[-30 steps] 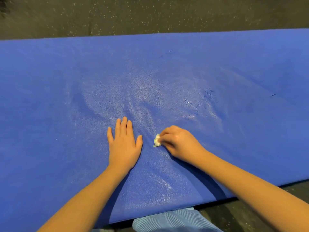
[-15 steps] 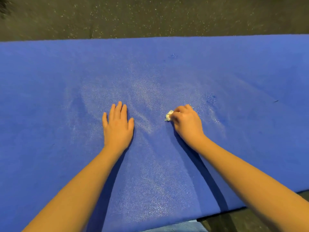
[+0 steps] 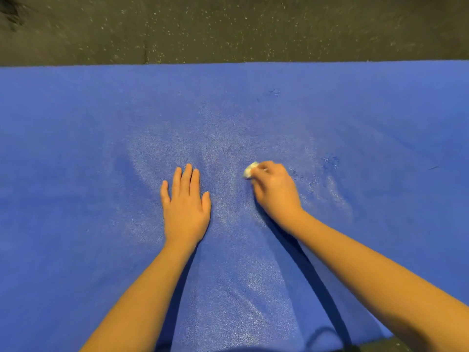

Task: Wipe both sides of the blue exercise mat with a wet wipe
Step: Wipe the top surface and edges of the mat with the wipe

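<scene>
- The left hand (image 3: 186,207) is lying palm down on the blue exercise mat (image 3: 76,148), just left of the mat's middle. Its fingers (image 3: 187,179) are straight and close together and the thumb is out to the side. It is gripping nothing, only resting flat on the surface.
- Its forearm is reaching in from the mat's near edge and casting a dark shadow on the mat beside it.
- The mat is lying spread flat on a dark speckled floor (image 3: 228,29), running out of view at both sides. Its far long edge is running straight across, with the floor showing beyond it.
- A paler, glistening sheen (image 3: 228,199) is showing on the mat between the two hands and trailing back towards the mat's near edge.
- The right hand (image 3: 275,191) is sitting just right of the mat's middle, near the left hand but not touching it. Its fingers are curled and are pinching the wet wipe (image 3: 250,170), which is bunched into a small white wad and held down on the mat. The wad is poking out past the fingertips, on the side facing the left hand.
- Just right of that hand, darker blotches (image 3: 330,161) are dotting the mat's surface.
- Towards the mat's right end, a thin dark mark (image 3: 433,168) is lying on the blue.
</scene>
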A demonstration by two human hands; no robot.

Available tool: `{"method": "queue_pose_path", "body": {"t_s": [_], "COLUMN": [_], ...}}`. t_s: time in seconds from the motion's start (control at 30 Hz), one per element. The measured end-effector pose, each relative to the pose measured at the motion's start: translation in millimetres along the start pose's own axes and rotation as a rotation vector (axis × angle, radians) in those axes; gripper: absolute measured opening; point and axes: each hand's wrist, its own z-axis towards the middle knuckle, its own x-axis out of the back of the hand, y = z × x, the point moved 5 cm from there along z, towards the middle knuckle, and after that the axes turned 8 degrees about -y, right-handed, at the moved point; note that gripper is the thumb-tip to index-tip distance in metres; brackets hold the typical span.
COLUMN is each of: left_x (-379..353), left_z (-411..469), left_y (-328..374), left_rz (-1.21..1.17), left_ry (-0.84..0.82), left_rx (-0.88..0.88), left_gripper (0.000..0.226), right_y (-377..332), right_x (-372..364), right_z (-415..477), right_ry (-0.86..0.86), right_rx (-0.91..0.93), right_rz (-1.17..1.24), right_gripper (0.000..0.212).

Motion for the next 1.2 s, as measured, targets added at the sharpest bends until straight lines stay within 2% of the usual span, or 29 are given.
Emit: {"method": "queue_pose_path", "body": {"t_s": [0.07, 0.13, 0.2, 0.3, 0.33, 0.37, 0.4, 0.47, 0.5, 0.53, 0.6, 0.67, 0.7, 0.73, 0.8, 0.87, 0.9, 1.0, 1.03, 1.1, 1.17, 1.2], "left_x": [0, -1, -1, -1, -1, -1, -2, -1, 0, 0, 1, 1, 0, 0, 0, 0, 0, 6, 11, 22, 28, 28], "left_z": [0, 1, 1, 1, 1, 1, 1, 1, 1, 1, 1, 2, 2, 2, 2, 3, 3, 9, 15, 37, 66, 78], "left_y": [0, 0, -1, 0, 0, -1, -1, 1, 1, 1, 1, 0, 1, 1, 1, 0, 0, -1, -2, -5, -10, -12], "left_rz": [0.005, 0.011, 0.012, 0.024, 0.026, 0.025, 0.025, 0.028, 0.028, 0.024, 0.016, 0.019, 0.023, 0.029, 0.035, 0.033, 0.022, -0.054, -0.090, -0.123, -0.100, -0.086], "left_ry": [-0.002, -0.002, 0.000, -0.005, -0.005, -0.005, -0.006, -0.005, -0.004, -0.002, -0.002, -0.009, -0.009, -0.010, -0.009, -0.007, -0.013, -0.006, 0.006, 0.021, 0.019, 0.011], "left_rx": [-0.003, -0.007, -0.005, -0.006, -0.004, -0.003, -0.002, -0.006, -0.010, -0.011, -0.005, -0.003, -0.002, -0.001, 0.001, -0.003, -0.007, -0.019, -0.020, -0.009, 0.012, 0.021], "left_gripper": [0.060, 0.060, 0.060, 0.060, 0.060, 0.060, 0.060, 0.060, 0.060, 0.060, 0.060, 0.061, 0.061, 0.060, 0.060, 0.059, 0.059, 0.059, 0.058, 0.055, 0.051, 0.051], "right_y": [-31, -30, -10, 17, 11, -2, -17, -29, -23, -14, 8, 20, 15, 6, -8, 2, 9, 28, 22, 3, -2, 6], "right_x": [-14, -12, -2, 9, 4, -4, -14, -25, -23, -18, -5, -1, -5, -12, -22, -14, -8, -3, -6, -14, -14, -10], "right_z": [-18, -19, 1, 26, 26, 23, 16, 1, 4, 13, 38, 52, 52, 48, 31, 33, 43, 67, 68, 60, 44, 45], "right_ry": [-0.209, -0.285, -0.180, 0.029, 0.023, -0.037, -0.143, -0.337, -0.349, -0.330, -0.224, -0.161, -0.179, -0.225, -0.363, -0.380, -0.350, -0.275, -0.277, -0.314, -0.402, -0.416], "right_rx": [0.344, 0.519, 0.405, -0.046, -0.088, -0.047, 0.076, 0.353, 0.413, 0.393, 0.174, -0.073, -0.102, -0.056, 0.161, 0.282, 0.251, -0.058, -0.095, 0.061, 0.301, 0.359], "right_rz": [-0.038, -0.129, -0.184, -0.147, -0.108, -0.072, -0.074, -0.190, -0.253, -0.277, -0.268, -0.218, -0.188, -0.160, -0.189, -0.286, -0.305, -0.227, -0.189, -0.182, -0.272, -0.316], "right_gripper": [0.026, 0.025, 0.024, 0.022, 0.025, 0.033, 0.042, 0.056, 0.057, 0.054, 0.047, 0.051, 0.056, 0.060, 0.067, 0.068, 0.065, 0.064, 0.066, 0.070, 0.070, 0.069]}}
